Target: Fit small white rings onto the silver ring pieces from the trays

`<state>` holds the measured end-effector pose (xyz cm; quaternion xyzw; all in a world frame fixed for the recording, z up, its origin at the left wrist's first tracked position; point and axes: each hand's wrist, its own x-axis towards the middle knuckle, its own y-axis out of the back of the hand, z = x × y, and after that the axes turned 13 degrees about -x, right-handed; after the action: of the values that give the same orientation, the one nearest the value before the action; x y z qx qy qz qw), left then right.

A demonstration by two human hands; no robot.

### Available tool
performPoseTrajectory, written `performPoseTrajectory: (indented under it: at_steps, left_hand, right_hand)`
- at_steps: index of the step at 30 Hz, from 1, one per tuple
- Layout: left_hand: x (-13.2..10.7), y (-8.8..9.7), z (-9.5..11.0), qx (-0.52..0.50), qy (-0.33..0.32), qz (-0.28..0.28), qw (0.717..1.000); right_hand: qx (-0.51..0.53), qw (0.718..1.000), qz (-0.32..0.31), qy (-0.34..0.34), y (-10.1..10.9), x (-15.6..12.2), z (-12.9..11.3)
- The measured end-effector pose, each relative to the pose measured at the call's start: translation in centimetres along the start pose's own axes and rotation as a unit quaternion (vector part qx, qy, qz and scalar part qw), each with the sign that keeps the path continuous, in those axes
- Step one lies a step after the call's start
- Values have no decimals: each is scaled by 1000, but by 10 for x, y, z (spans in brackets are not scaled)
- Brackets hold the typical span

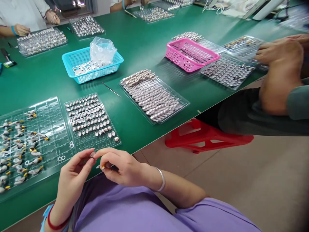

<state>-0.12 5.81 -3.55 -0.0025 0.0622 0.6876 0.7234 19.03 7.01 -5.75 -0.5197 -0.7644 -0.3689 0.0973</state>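
Observation:
Close to the table's front edge, my left hand (74, 177) is closed, pinching a small oval white piece (92, 154) between thumb and forefinger. My right hand (123, 166) is closed too; its fingertips meet that piece from the other side. Its lower fingers hold a small thin white-and-yellow piece (102, 167), mostly hidden. Just beyond both hands lies a clear tray (89, 145) with rows of small oval white shells (88, 116). Left of it, a larger clear tray (54, 129) carries small grey-and-white bird-like parts with yellow tips (20, 151) and several white rings (63, 158).
Tweezers (111, 89) lie on the green table (142, 42). Beyond stand a blue basket (96, 72) with a plastic bag and a pink basket (190, 66). A tray of long whitish pieces (154, 96) is to the right. Co-workers' hands (280, 53) and a red stool (207, 138) are nearby.

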Motion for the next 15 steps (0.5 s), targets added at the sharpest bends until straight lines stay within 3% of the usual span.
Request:
performPoseTrajectory:
  at_steps: [6,15]
  left_hand:
    - [-9,5,-11,74,-98,4,992]
    - [-21,0,-18,-16,-15,41,999]
  right_hand:
    - [19,1000,-20,-15,0,2,-10]
    - [63,980,-50,-184,8,17,-15]
